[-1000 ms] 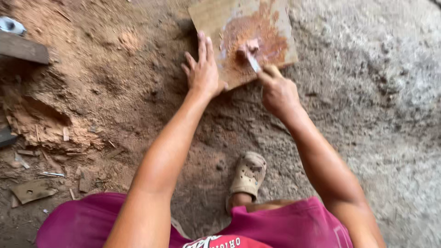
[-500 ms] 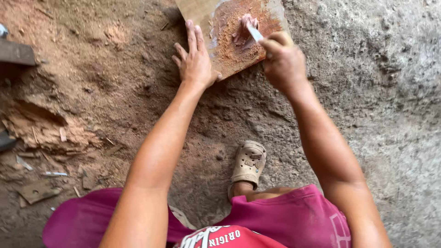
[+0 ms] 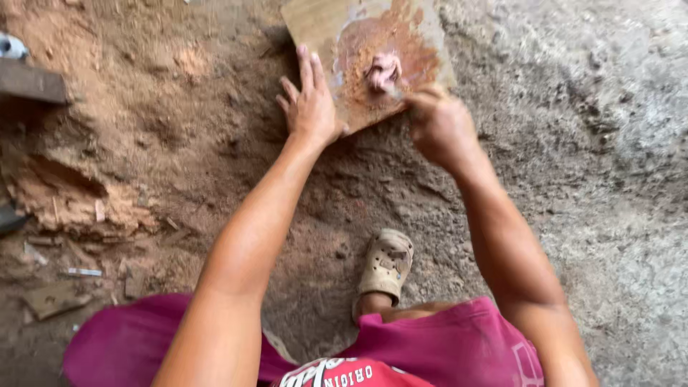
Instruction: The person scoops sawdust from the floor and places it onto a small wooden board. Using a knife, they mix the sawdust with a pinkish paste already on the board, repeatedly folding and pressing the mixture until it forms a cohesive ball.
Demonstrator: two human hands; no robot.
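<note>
Putty lump (image 3: 383, 72) now gathered mid-board (image 3: 322, 29); right hand (image 3: 437, 125) nearer.

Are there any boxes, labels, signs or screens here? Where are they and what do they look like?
No boxes, signs or screens show.
Printed shirt: bottom middle, red cloth with white lettering, partly cut off by the picture's edge.
Nothing printed shows on the wooden board under the left hand and right hand: tan, smeared with reddish paste.
</note>
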